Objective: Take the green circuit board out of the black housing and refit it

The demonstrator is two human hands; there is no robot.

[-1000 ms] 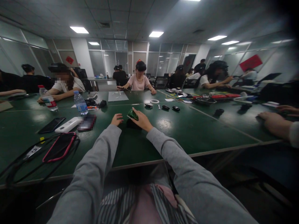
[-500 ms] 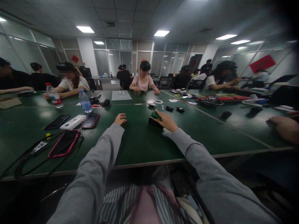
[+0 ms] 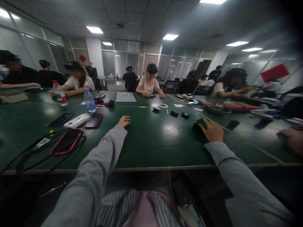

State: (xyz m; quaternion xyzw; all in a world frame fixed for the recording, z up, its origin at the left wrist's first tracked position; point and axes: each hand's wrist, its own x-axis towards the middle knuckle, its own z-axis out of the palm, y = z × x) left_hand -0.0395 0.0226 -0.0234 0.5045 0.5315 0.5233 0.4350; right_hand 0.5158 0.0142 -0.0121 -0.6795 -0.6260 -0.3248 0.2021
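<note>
My right hand (image 3: pixel 213 130) grips a dark green and black box-like object (image 3: pixel 199 125) low over the right part of the green table (image 3: pixel 151 142); its exact kind is too dim to make out. My left hand (image 3: pixel 124 121) rests at the table's middle, holding nothing, with its fingers loosely bent and a little apart. Between and beyond the hands lie several small black objects (image 3: pixel 174 113), a small wrench (image 3: pixel 167 112) and a white ring (image 3: pixel 163 106) like a roll of tape.
To the left are a pink-edged phone (image 3: pixel 66 142) with black cables, a dark phone (image 3: pixel 61 119), a white device (image 3: pixel 76 121) and two bottles, one a blue-labelled water bottle (image 3: pixel 89 101). Co-workers sit around the table. Another person's hand (image 3: pixel 293 136) is at the far right.
My right hand has moved to the right across the table with the green and black object. My left hand has stayed in nearly the same place. The view has tilted slightly.
</note>
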